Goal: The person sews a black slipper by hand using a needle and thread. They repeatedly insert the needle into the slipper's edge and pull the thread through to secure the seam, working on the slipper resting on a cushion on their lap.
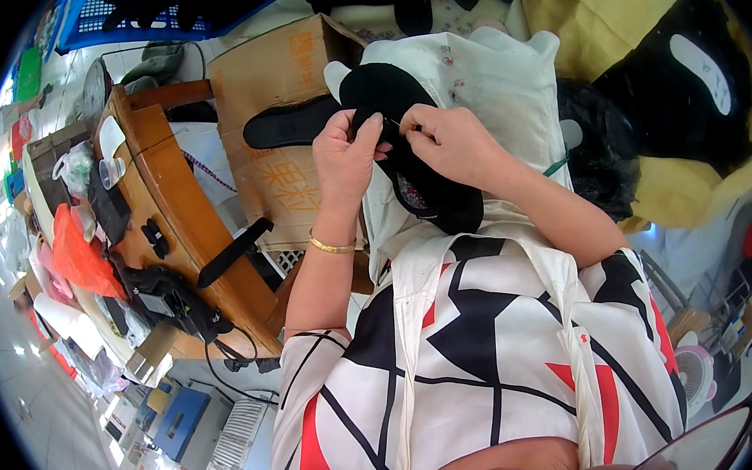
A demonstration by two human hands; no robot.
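Observation:
A black cloth shoe [451,201] with a patterned lining lies toe-away across the white cloth [505,83] in front of me. My left hand [344,162] grips the shoe's left side near its middle, thumb pressed on the black fabric. Opposite it, my right hand [453,145] is pinched closed close to the shoe's upper. A tiny pale sliver shows at those fingertips, too small to name. Left of my left hand, a flat black sole-shaped piece [288,123] lies against the cardboard box [236,82].
A wooden table [166,150] on the left carries a black bag [164,296] and an orange-red plastic bag [82,254]. To the right are a black plastic bag [599,151] and yellow cloth [682,198] under black fabric [665,97]. A blue basket [86,24] stands far left.

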